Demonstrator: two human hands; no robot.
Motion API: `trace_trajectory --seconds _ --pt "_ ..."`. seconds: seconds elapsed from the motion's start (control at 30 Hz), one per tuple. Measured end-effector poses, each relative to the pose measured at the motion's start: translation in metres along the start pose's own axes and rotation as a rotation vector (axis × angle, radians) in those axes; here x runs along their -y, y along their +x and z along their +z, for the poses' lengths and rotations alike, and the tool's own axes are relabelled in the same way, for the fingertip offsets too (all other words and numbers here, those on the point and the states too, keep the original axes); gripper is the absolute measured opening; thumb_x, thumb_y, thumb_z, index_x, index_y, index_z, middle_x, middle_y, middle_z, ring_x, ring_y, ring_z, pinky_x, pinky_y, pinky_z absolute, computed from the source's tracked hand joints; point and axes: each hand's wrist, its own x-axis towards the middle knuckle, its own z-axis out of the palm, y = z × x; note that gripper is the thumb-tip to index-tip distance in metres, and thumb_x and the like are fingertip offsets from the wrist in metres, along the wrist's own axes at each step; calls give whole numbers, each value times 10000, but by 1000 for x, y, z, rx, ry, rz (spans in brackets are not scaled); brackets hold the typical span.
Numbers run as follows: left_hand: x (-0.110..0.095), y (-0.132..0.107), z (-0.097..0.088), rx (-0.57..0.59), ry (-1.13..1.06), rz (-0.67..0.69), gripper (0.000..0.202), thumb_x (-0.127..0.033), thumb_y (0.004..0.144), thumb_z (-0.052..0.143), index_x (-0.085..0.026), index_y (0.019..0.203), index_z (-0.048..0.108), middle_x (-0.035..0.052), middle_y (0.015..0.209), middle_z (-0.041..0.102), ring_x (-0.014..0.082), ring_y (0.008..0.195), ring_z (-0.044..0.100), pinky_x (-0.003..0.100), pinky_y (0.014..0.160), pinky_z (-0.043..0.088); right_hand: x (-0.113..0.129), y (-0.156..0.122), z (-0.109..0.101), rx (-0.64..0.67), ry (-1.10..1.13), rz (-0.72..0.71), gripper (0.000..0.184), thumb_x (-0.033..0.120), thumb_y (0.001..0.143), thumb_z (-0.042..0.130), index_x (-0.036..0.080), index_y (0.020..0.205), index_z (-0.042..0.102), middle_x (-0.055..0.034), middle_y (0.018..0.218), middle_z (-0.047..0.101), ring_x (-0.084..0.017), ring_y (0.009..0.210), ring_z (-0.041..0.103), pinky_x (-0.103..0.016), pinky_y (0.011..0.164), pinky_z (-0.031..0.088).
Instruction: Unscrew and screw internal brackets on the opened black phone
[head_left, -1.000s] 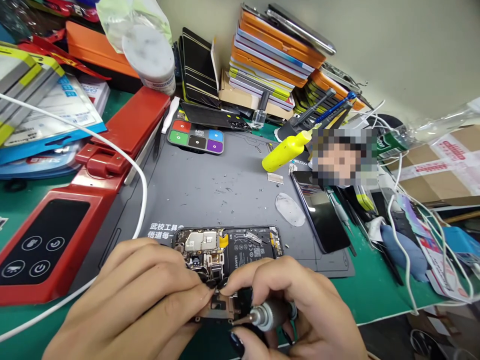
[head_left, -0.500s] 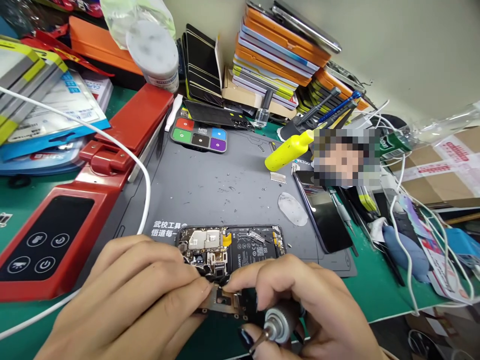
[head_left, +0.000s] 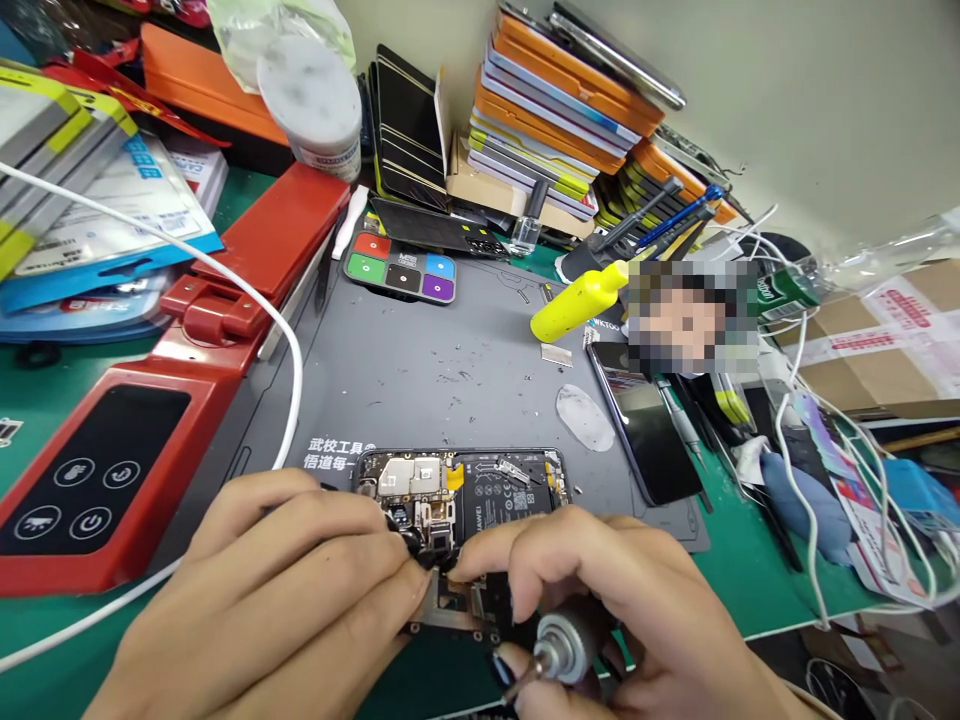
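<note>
- Green table underneath it all, its near edge slanting past the right wrist.
- Grey mat on top; a crumb-dotted stretch runs from the work to the coloured case.
- Red machine flanking the left side, white cable looping across.
- Left hand: palm down, fingers bunched, tips at the phone's middle; whether they pinch anything, I can't tell.
- Right hand: index finger stretched to meet the left fingertips, the others curled snugly around a screwdriver.
- Opened phone, insides up, at the mat's near side between the hands.
- Dark phone lying beyond the right hand.
- Screwdriver, tip aimed down-left, away from the phone.
</note>
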Motion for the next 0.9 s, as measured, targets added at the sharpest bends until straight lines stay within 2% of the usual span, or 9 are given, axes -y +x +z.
trace_trajectory --seconds 0.1,0.2,0.27,0.37,0.43,0.5,0.67,0.83,0.9 --pt "-1 2 2 3 -32 8 288 -212 1157 428 -270 1035 682 -17 900 765 198 985 621 416 986 420 -3 -1 -2 18 31 8 491 81 784 839 343 1050 520 153 1134 831 -79 848 759 -141 694 563" --pt "-1 3 3 -10 -65 -26 274 -210 1146 448 -283 1008 674 -33 876 754 188 945 633 415 945 434 -3 1 -3 31 87 75 551 118 733 955 338 1020 540 142 1133 835 -100 880 741 -148 696 564" --pt "0 3 2 -38 -67 -67 269 -233 1140 461 -297 987 673 -46 878 752 184 912 655 420 928 449 0 6 -3 52 194 168 529 134 716 986 313 984 567 100 1132 838 -100 829 710 -151 665 551" --pt "2 2 0 -10 -49 -43 202 -224 1096 536 -297 994 694 -43 916 761 189 903 693 428 908 475 5 14 -2 83 467 320 476 116 723 959 264 928 556 23 1119 836 -49 599 527 -152 500 424" --pt "3 2 0 -3 -54 -35 170 -201 1067 572 -291 1010 704 -40 941 766 190 916 703 427 901 487 8 18 -1 80 602 393 463 98 713 934 246 904 540 2 1089 828 -25 543 419 -159 468 355" --pt "3 1 3 -28 -94 -66 162 -198 1067 580 -289 1014 702 -35 950 762 191 937 695 422 902 500 8 20 -1 74 675 412 438 119 715 929 237 894 546 -10 1057 821 -23 542 394 -165 468 329" --pt "5 -8 7 0 -274 -147 121 -175 1042 635 -290 1063 665 -30 950 749 176 944 673 389 878 531 2 21 -1 89 701 396 414 122 719 909 234 903 555 -29 1071 823 -27 538 396 -166 450 325" --pt "6 -13 7 9 -349 -149 239 -49 976 653 -277 1040 620 -41 986 721 146 965 645 360 884 515 2 21 2 71 668 393 434 106 698 925 248 870 553 -15 1025 834 -96 723 625 -155 450 323" --pt "5 -13 8 22 -360 -158 253 -25 968 646 -273 1013 614 -39 963 710 147 951 641 361 882 517 2 20 2 59 666 415 432 107 708 921 251 868 546 -15 1037 845 -109 764 665 -155 456 344"
